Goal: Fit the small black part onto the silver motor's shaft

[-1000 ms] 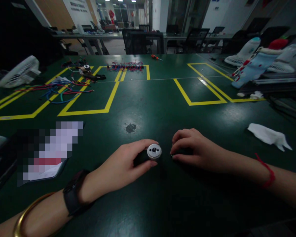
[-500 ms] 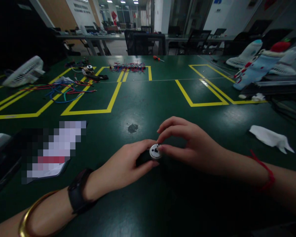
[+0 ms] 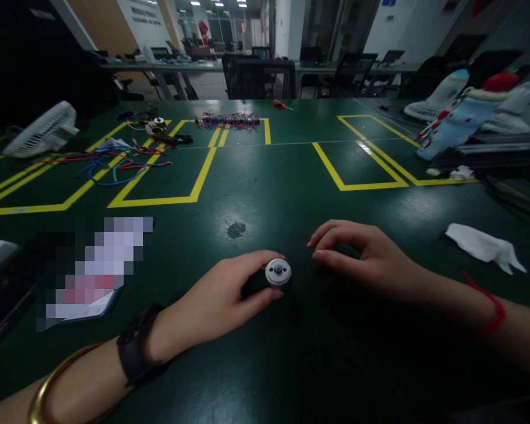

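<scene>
My left hand (image 3: 221, 294) is wrapped round a small motor (image 3: 278, 271), thumb and fingers gripping its sides. The motor's round silver end faces up toward me, with a short shaft in the centre and dark holes on both sides of it. Most of its body is hidden by my left hand and in shadow. My right hand (image 3: 366, 256) hovers to the right of the motor, not touching it. Its fingers are loosely curled with a small gap between thumb and index fingertips, and I see nothing between them.
Left of my arm lies a blurred-out phone-like item (image 3: 101, 265). Further off are loose wires (image 3: 115, 162), a white fan (image 3: 44, 129), a red-and-blue wire bundle (image 3: 229, 121) and a screwdriver (image 3: 282, 105). A white tissue (image 3: 486, 246) rests at right. Yellow tape marks the green table (image 3: 265, 176).
My right hand has drawn back to the right, away from the motor's end face where its fingertips were. The motor's central shaft now shows uncovered. My left hand still holds it in nearly the same place.
</scene>
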Available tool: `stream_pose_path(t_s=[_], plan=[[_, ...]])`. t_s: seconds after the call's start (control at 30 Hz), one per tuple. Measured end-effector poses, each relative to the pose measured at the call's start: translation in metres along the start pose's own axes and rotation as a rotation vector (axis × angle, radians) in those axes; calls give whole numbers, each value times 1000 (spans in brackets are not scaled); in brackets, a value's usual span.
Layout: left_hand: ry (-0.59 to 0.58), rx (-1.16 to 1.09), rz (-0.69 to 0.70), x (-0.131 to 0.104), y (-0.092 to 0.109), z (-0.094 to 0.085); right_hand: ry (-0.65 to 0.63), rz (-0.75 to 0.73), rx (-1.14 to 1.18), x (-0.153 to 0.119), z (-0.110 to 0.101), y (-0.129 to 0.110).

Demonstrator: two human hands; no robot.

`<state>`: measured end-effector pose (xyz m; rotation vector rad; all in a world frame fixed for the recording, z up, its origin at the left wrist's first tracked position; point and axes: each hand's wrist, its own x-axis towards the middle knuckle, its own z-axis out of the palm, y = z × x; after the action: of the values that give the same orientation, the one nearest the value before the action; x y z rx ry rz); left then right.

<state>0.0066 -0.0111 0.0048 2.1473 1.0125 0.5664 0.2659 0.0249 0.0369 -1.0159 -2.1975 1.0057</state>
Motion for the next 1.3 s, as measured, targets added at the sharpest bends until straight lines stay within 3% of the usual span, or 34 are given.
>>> stream_pose_path(t_s=[0.1, 0.23, 1.2, 1.3], plan=[[-2, 5, -13, 0, 0, 0, 41, 136, 113, -9, -1, 21], [-14, 25, -22, 0, -1, -1, 72, 201, 224, -16, 0, 33], [-17, 39, -27, -1, -1, -1, 84, 258, 301, -18, 0, 28], [-13, 44, -24, 0, -2, -2, 134, 245, 304, -19, 4, 31]])
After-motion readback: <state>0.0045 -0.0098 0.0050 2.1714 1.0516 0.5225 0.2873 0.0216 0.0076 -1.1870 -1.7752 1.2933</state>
